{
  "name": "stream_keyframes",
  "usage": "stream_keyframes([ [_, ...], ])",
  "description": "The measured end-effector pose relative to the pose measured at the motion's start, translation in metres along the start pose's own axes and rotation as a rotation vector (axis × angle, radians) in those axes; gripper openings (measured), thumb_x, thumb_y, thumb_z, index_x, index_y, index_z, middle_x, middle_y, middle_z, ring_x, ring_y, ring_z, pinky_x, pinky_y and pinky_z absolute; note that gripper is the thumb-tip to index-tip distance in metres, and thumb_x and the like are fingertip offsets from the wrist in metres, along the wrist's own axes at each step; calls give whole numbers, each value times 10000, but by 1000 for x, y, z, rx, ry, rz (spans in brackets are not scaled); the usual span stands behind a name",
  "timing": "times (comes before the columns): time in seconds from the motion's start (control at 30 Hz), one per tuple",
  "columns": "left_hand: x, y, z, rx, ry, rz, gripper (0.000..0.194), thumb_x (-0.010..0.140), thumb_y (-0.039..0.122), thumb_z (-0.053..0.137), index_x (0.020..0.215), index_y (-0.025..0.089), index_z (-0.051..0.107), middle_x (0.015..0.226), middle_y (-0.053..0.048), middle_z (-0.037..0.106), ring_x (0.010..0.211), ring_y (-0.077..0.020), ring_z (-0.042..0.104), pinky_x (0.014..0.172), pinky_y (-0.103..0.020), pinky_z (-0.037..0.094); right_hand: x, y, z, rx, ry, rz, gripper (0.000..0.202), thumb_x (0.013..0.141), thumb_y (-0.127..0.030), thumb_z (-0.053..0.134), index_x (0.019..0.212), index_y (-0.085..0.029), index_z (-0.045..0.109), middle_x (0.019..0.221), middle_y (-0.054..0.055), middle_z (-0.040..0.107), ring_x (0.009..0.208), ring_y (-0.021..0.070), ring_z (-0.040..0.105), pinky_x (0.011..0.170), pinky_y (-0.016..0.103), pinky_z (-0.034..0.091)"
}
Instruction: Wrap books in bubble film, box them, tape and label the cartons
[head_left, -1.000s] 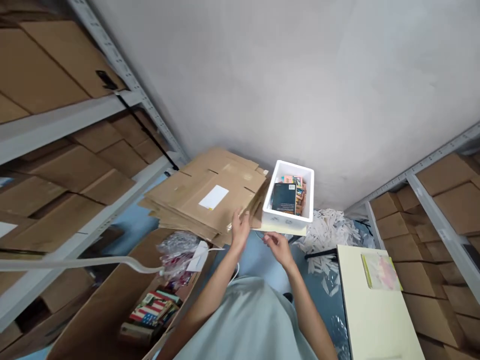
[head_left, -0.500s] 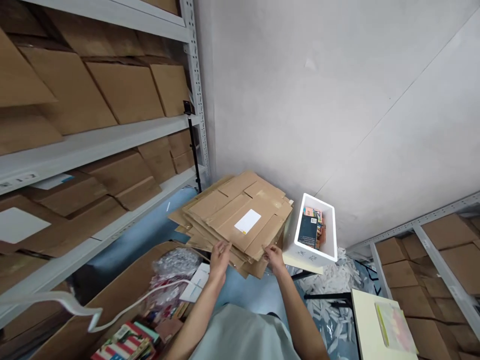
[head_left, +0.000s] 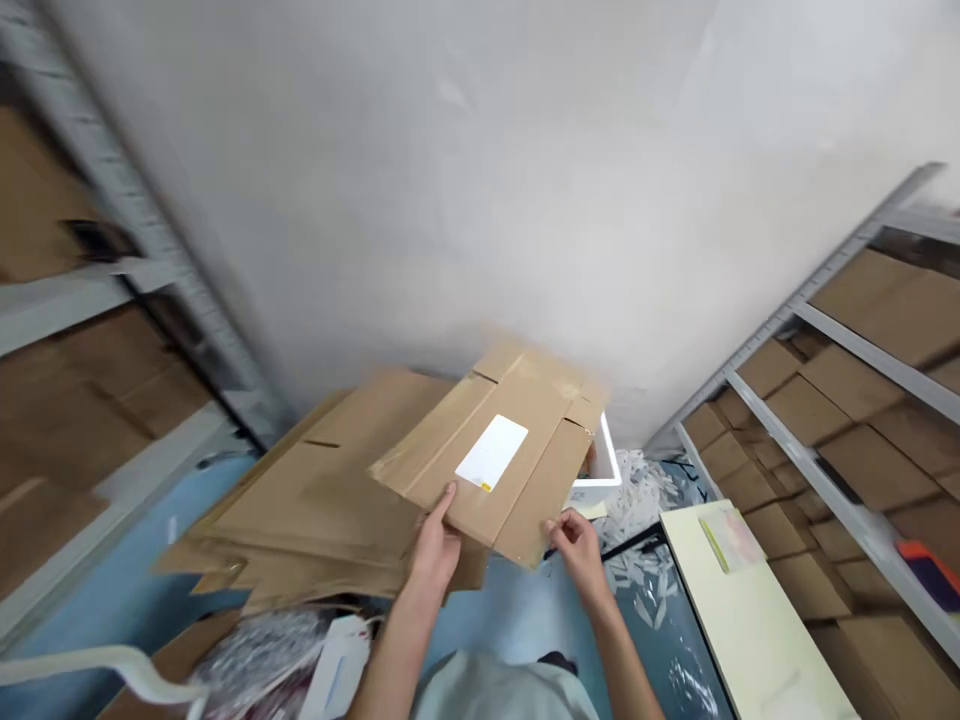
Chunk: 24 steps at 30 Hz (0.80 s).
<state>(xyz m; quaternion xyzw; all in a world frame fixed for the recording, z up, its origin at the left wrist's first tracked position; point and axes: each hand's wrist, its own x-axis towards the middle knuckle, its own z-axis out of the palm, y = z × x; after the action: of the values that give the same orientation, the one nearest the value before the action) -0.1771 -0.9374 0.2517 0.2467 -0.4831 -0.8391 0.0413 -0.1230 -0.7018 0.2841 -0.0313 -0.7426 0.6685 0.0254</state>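
Observation:
A flattened cardboard box [head_left: 525, 420] with a white label [head_left: 492, 452] is raised between my two hands, tilted and blurred at its far edge. My left hand [head_left: 437, 540] grips its near left edge, thumb on top. At the near right corner, the fingers of my right hand [head_left: 574, 545] pinch the cardboard. To the left and lower lies a stack of flattened cardboard boxes [head_left: 322, 500]. Behind the raised sheet, a white foam box [head_left: 607, 470] is mostly hidden.
Shelves of cardboard boxes stand left [head_left: 67, 370] and right [head_left: 847, 400]. A pale table [head_left: 742, 600] holds a thin booklet [head_left: 731, 538]. Paper shreds [head_left: 641, 500] cover the floor. Bubble wrap [head_left: 259, 650] lies at lower left, near a white curved bar [head_left: 97, 662].
The top flattened box with the label has come off the stack and moved right in both hands, now partly covering the foam box. My view has turned right.

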Motion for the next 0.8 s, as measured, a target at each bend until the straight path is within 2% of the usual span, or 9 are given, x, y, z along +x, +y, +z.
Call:
stream_keyframes([
  [0.07, -10, -3, 46, -50, -61, -36, 449, 903, 486, 765, 1299, 274, 740, 1352, -110, 806, 1375, -352, 713, 1122, -535, 649, -14, 11, -49, -8, 81, 27, 504, 831, -736, 803, 719, -266, 660, 638, 11, 633, 595, 209, 591, 621, 344, 500],
  [0.13, -25, -10, 96, -6, -164, -55, 385, 917, 461, 753, 1248, 266, 747, 1370, -104, 800, 1388, -346, 706, 1133, -525, 645, -28, 21, -105, -13, 211, 38, 546, 821, -819, 787, 766, -278, 740, 675, 48, 705, 613, 251, 655, 631, 388, 527],
  [0.3, -73, -43, 217, 105, -332, -193, 296, 886, 360, 834, 1122, 216, 727, 1223, -128, 825, 1274, -319, 758, 1138, -511, 632, -74, 23, -265, -64, 708, 30, 696, 740, -915, 788, 836, -226, 783, 770, 94, 780, 728, 278, 735, 703, 406, 593],
  [0.4, -99, -74, 289, 214, -435, -280, 240, 869, 283, 845, 1053, 196, 718, 1100, -102, 828, 1194, -278, 782, 1159, -480, 615, -108, 20, -356, -103, 1011, 6, 704, 742, -865, 811, 970, -199, 803, 1012, 152, 841, 985, 319, 780, 872, 447, 641],
  [0.53, -135, -133, 382, 387, -638, -302, 284, 801, 241, 877, 1041, 185, 737, 1093, -85, 835, 1173, -264, 792, 1170, -452, 605, -155, 26, -461, -139, 1207, 19, 678, 764, -745, 841, 1192, -222, 790, 1390, 196, 780, 1295, 369, 722, 1075, 534, 613],
  [0.6, -154, -165, 420, 468, -776, -328, 338, 766, 254, 894, 1060, 175, 747, 1096, -99, 844, 1143, -276, 807, 1129, -456, 632, -180, 34, -506, -153, 1298, 73, 719, 755, -642, 870, 1334, -233, 749, 1558, 200, 684, 1432, 384, 649, 1181, 573, 549],
  [0.67, -172, -195, 451, 552, -918, -374, 397, 729, 289, 912, 1071, 163, 755, 1062, -114, 850, 1082, -296, 825, 1064, -470, 668, -206, 42, -541, -142, 1372, 140, 773, 743, -539, 877, 1431, -236, 699, 1604, 201, 644, 1487, 383, 611, 1231, 595, 503],
  [0.73, -185, -221, 475, 604, -1063, -413, 482, 672, 354, 946, 1070, 160, 754, 1033, -122, 852, 1039, -324, 833, 1005, -487, 692, -232, 50, -567, -120, 1381, 145, 773, 742, -479, 856, 1454, -233, 679, 1539, 188, 695, 1439, 361, 649, 1220, 581, 517],
  [0.8, -192, -246, 496, 625, -1198, -397, 583, 625, 447, 977, 1080, 172, 740, 1061, -127, 851, 1060, -347, 826, 985, -498, 697, -256, 59, -582, -123, 1349, 99, 703, 753, -464, 830, 1402, -229, 699, 1460, 166, 747, 1352, 334, 700, 1190, 540, 550],
])
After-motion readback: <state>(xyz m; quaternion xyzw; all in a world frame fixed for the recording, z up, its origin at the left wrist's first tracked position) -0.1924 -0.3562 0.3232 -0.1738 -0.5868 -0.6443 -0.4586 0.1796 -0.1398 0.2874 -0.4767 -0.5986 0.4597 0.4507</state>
